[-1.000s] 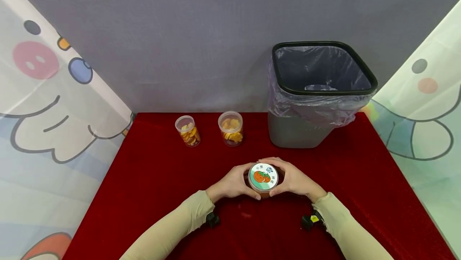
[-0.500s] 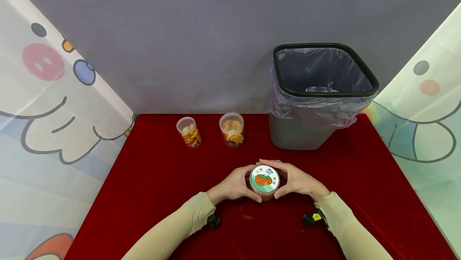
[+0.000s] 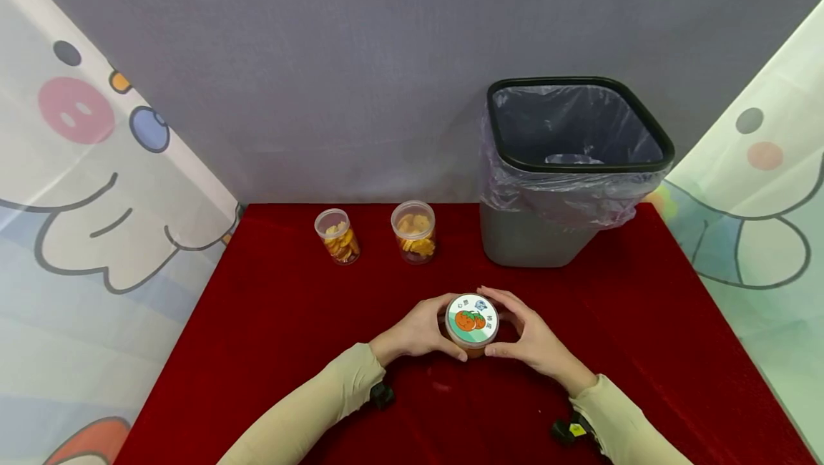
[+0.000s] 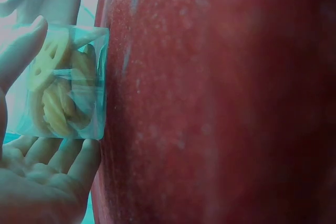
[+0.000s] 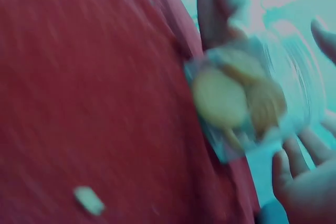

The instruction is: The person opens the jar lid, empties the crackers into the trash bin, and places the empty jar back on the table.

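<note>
Your left hand point(image 3: 420, 327) grips the clear, round plastic jar point(image 3: 473, 323); close your slack right hand point(image 3: 534, 338) evenly from three o'clock.

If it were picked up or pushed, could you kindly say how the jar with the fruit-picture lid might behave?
The jar looks like clear, stiff plastic, so it would probably keep its shape. Being smooth and round, it may slip a little, or roll if laid on its side. The loose yellowish pieces inside would likely shift when tilted.

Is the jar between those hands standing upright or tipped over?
Upright: the head view shows the jar standing with its printed lid on top.
</note>
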Available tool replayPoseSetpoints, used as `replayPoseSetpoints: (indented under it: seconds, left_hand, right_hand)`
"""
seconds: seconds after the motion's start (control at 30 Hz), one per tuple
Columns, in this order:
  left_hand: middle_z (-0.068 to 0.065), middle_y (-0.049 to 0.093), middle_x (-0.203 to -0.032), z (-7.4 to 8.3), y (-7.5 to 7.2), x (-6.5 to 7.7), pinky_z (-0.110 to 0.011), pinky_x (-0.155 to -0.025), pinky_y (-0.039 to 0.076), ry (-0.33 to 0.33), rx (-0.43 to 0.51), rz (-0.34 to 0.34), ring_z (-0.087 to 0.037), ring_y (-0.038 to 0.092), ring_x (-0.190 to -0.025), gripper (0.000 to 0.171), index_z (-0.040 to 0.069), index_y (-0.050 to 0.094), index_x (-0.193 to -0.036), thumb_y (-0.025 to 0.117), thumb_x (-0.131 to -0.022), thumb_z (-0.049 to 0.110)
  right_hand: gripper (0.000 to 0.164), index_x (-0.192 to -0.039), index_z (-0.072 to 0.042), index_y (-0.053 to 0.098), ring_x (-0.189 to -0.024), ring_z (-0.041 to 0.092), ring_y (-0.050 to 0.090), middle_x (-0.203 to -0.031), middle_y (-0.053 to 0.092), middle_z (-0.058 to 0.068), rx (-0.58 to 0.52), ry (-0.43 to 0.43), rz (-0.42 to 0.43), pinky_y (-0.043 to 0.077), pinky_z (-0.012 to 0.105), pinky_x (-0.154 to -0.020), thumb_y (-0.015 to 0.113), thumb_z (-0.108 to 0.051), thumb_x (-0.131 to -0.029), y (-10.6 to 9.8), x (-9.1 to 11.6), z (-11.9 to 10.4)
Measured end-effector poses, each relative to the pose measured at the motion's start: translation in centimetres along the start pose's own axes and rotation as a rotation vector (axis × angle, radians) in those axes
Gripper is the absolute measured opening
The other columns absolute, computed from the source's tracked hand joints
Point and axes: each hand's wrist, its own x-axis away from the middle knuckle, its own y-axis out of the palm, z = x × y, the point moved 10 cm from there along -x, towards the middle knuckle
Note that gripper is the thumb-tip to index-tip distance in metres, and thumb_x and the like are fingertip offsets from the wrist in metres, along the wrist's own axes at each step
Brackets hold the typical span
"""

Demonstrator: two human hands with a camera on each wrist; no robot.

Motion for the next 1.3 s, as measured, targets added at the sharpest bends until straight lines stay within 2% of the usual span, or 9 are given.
replayPoseSetpoints:
  seconds: [0.07, 0.17, 0.33, 0.4, 0.5, 0.57, 0.67, 0.93, 1.3]
  left_hand:
    - [0.009, 0.057, -0.133, -0.1, -0.1, 0.0, -0.025, -0.102, 0.043, -0.002, 0.0, 0.006, -0.006, 0.055, -0.12, 0.091, 0.016, 0.048, -0.145, 0.095, -0.067, 0.017]
    - [0.009, 0.058, -0.132, -0.2, -0.1, 0.0, -0.024, -0.101, 0.044, -0.009, 0.007, 0.011, -0.006, 0.056, -0.12, 0.091, 0.016, 0.048, -0.144, 0.096, -0.066, 0.017]
    - [0.007, 0.058, -0.132, -0.2, -0.2, -0.1, -0.023, -0.1, 0.044, -0.012, 0.002, 0.01, -0.006, 0.056, -0.12, 0.089, 0.015, 0.048, -0.144, 0.094, -0.068, 0.011]
    - [0.007, 0.058, -0.132, -0.2, -0.3, -0.1, -0.023, -0.1, 0.044, -0.013, -0.003, 0.01, -0.006, 0.055, -0.12, 0.088, 0.014, 0.049, -0.144, 0.093, -0.069, 0.01]
    - [0.006, 0.058, -0.131, -0.2, -0.3, -0.1, -0.023, -0.099, 0.045, -0.015, 0.009, 0.011, -0.006, 0.056, -0.119, 0.087, 0.014, 0.049, -0.144, 0.093, -0.069, 0.01]
    - [0.006, 0.058, -0.131, -0.2, -0.3, -0.1, -0.023, -0.099, 0.045, -0.013, 0.021, 0.012, -0.006, 0.056, -0.119, 0.088, 0.014, 0.049, -0.144, 0.093, -0.069, 0.01]
    - [0.006, 0.058, -0.131, -0.2, -0.3, -0.2, -0.023, -0.098, 0.046, -0.009, 0.036, 0.009, -0.007, 0.057, -0.118, 0.089, 0.014, 0.049, -0.144, 0.094, -0.068, 0.011]
    - [0.007, 0.058, -0.131, 0.1, -0.2, -0.1, -0.024, -0.099, 0.046, 0.014, 0.027, 0.002, -0.006, 0.057, -0.118, 0.09, 0.015, 0.048, -0.144, 0.095, -0.067, 0.014]
    - [0.007, 0.058, -0.131, -0.1, 0.0, 0.1, -0.024, -0.1, 0.045, 0.003, 0.033, -0.005, -0.006, 0.057, -0.118, 0.09, 0.014, 0.048, -0.144, 0.095, -0.067, 0.015]
  right_hand:
    - [0.089, -0.154, -0.008, 0.035, -0.135, 0.017, 0.041, -0.152, 0.036, 0.015, 0.017, -0.004, 0.042, 0.038, 0.019, -0.104, 0.084, -0.002, -0.079, 0.3, 0.1, -0.3]
    - [0.095, -0.156, -0.018, 0.034, -0.137, 0.018, 0.037, -0.153, 0.035, 0.008, 0.083, 0.035, 0.119, 0.031, 0.017, -0.106, 0.087, -0.01, -0.078, 0.8, 0.4, -0.3]
    - [0.106, -0.156, -0.034, 0.03, -0.138, 0.02, 0.034, -0.154, 0.033, 0.0, 0.221, 0.125, 0.278, 0.027, 0.032, -0.11, 0.093, -0.026, -0.071, 1.2, 0.9, 0.1]
    - [0.107, -0.156, -0.03, 0.031, -0.137, 0.019, 0.035, -0.153, 0.034, 0.0, 0.248, 0.134, 0.327, 0.028, 0.032, -0.109, 0.094, -0.029, -0.069, 1.4, 1.0, 0.0]
    - [0.104, -0.154, -0.018, 0.036, -0.133, 0.02, 0.039, -0.15, 0.037, 0.002, 0.268, 0.123, 0.371, 0.027, 0.018, -0.105, 0.094, -0.029, -0.069, 1.5, 1.1, -0.3]
    - [0.1, -0.152, -0.013, 0.039, -0.131, 0.02, 0.041, -0.147, 0.04, 0.003, 0.276, 0.112, 0.383, 0.028, 0.015, -0.103, 0.093, -0.028, -0.069, 1.5, 1.0, -0.4]
    - [0.096, -0.15, -0.011, 0.042, -0.128, 0.02, 0.043, -0.144, 0.042, 0.004, 0.284, 0.101, 0.379, 0.03, 0.016, -0.101, 0.093, -0.027, -0.07, 1.4, 1.0, -0.4]
    - [0.095, -0.149, -0.01, 0.044, -0.128, 0.018, 0.044, -0.143, 0.045, -0.001, 0.267, 0.115, 0.3, 0.036, 0.034, -0.103, 0.093, -0.029, -0.069, 0.9, 0.6, 0.0]
    - [0.091, -0.148, -0.016, 0.048, -0.13, 0.017, 0.043, -0.144, 0.046, -0.005, 0.25, 0.076, 0.063, 0.036, 0.042, -0.105, 0.093, -0.031, -0.07, 0.3, -0.7, 0.9]
